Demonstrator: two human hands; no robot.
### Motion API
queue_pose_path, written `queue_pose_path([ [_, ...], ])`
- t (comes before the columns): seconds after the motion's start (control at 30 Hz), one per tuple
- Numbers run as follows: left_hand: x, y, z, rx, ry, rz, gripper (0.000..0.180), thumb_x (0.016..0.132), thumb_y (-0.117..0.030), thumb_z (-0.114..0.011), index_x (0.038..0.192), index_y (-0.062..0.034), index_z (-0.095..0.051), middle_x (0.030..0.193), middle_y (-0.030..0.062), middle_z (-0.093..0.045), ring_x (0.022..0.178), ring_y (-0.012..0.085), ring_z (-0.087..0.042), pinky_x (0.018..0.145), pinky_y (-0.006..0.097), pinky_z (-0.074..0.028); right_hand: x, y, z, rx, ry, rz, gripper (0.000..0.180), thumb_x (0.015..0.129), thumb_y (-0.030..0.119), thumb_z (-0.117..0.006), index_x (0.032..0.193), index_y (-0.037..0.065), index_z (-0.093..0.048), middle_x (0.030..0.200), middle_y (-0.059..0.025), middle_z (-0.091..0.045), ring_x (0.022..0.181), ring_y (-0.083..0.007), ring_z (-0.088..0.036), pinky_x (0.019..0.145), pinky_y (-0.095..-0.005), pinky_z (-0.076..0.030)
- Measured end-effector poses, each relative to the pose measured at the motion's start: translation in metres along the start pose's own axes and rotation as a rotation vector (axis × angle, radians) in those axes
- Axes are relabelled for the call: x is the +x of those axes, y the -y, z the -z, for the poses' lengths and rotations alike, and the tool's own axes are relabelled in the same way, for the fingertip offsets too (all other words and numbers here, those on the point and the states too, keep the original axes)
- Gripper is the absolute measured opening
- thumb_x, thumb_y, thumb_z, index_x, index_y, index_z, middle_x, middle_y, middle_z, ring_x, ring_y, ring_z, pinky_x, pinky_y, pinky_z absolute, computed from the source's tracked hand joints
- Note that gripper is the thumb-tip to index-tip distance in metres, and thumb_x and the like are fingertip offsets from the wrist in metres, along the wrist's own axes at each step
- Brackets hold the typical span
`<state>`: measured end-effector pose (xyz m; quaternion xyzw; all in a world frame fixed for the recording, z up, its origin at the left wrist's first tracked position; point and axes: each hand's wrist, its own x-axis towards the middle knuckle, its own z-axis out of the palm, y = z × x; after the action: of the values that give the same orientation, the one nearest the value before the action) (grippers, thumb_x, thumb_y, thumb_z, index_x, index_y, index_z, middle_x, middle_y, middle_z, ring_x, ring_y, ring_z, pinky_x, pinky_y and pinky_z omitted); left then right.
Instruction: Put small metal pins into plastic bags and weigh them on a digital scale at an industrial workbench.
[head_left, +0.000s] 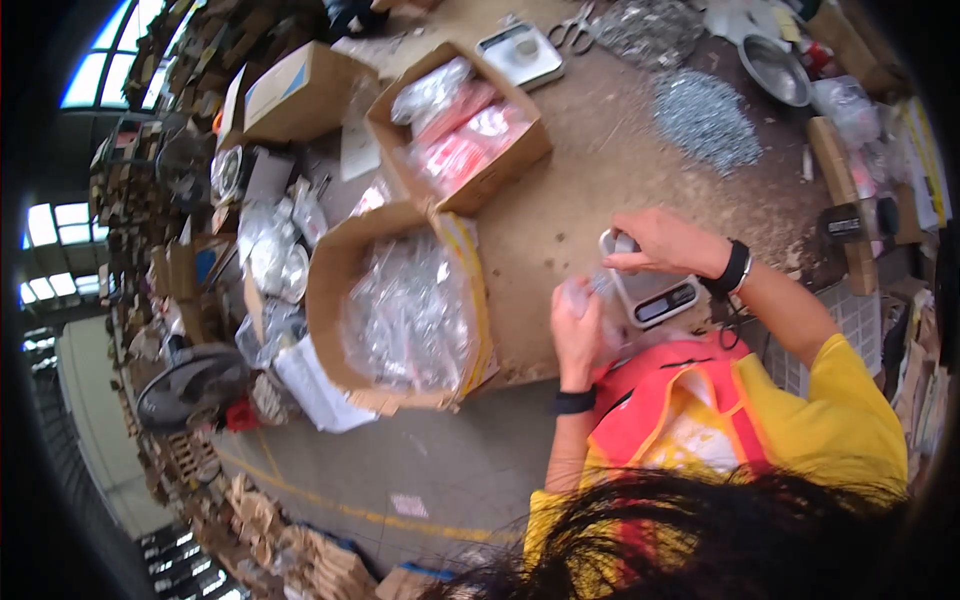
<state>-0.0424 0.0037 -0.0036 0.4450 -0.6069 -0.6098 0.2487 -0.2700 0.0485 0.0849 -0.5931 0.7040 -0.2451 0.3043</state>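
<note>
My left hand [577,330] is closed on a clear plastic bag [602,288], held at the table's front edge. Beside it, a small white digital scale [648,288] with a dark display sits near my body. Over the scale's far end my right hand [662,242] is closed around a small, shiny grey rounded piece [622,244], perhaps a cup; its shape is mostly covered by the fingers. The bag's mouth lies close to that piece. Whether the two touch I cannot tell. Farther back is a pile of small grey metal parts [706,120], seemingly screws.
To the left stand an open carton [470,300] of clear bags and another carton [530,150] with red and clear packs. Behind are a second white scale [520,55], scissors [572,36], a bag of metal parts [648,32] and a metal bowl [775,70].
</note>
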Motion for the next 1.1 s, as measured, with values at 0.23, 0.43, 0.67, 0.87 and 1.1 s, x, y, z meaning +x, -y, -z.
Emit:
queue_pose_path([
  [0.23, -0.003, 0.01, 0.025, -0.117, -0.089, 0.12, 0.027, 0.089, -0.002, -0.062, 0.114, 0.0031, -0.067, 0.086, -0.0019, -0.06, 0.075, 0.0071, -0.056, 0.069, 0.022, -0.045, -0.108, -0.214, 0.038, -0.271, -0.401, -0.529, 0.055, 0.077, 0.036, -0.087, 0.106, -0.001, -0.059, 0.102, -0.0256, -0.061, 0.095, -0.0444, -0.059, 0.08, -0.0492, -0.05],
  [0.43, 0.001, 0.015, 0.024, -0.105, -0.111, 0.208, 0.027, 0.089, -0.004, -0.061, 0.114, 0.0049, -0.068, 0.083, 0.0005, -0.061, 0.071, 0.008, -0.056, 0.065, 0.022, -0.044, -0.073, -0.271, 0.042, -0.26, -0.5, -0.651, 0.057, 0.076, 0.035, -0.089, 0.103, -0.003, -0.057, 0.101, -0.0286, -0.061, 0.094, -0.0463, -0.06, 0.081, -0.0497, -0.05],
  [0.67, -0.002, 0.002, 0.017, -0.077, -0.162, 0.25, 0.029, 0.087, -0.004, -0.06, 0.113, 0.0073, -0.068, 0.083, 0.0036, -0.063, 0.07, 0.0102, -0.057, 0.064, 0.024, -0.045, -0.052, -0.278, 0.013, -0.093, -0.963, -0.596, 0.052, 0.077, 0.026, -0.087, 0.11, 0.001, -0.055, 0.107, -0.0171, -0.063, 0.099, -0.0339, -0.062, 0.087, -0.0418, -0.05],
  [0.87, 0.0, 0.009, 0.022, -0.16, -0.164, 0.329, 0.023, 0.086, -0.004, -0.062, 0.105, 0.0067, -0.067, 0.094, 0.0104, -0.069, 0.07, 0.0117, -0.057, 0.063, 0.025, -0.046, -0.085, -0.246, -0.017, 0.418, -1.086, -0.375, 0.055, 0.083, 0.016, -0.082, 0.127, 0.006, -0.051, 0.119, -0.0109, -0.059, 0.113, -0.022, -0.059, 0.094, -0.0351, -0.051],
  [1.1, 0.01, 0.01, 0.024, -0.235, -0.123, 0.313, 0.029, 0.087, -0.007, -0.063, 0.113, 0.0058, -0.068, 0.088, 0.0056, -0.065, 0.07, 0.0113, -0.057, 0.064, 0.025, -0.045, -0.083, -0.131, -0.02, 0.244, -0.584, -0.167, 0.053, 0.078, 0.016, -0.082, 0.122, 0.004, -0.055, 0.121, -0.0125, -0.058, 0.119, -0.0299, -0.056, 0.104, -0.0395, -0.045],
])
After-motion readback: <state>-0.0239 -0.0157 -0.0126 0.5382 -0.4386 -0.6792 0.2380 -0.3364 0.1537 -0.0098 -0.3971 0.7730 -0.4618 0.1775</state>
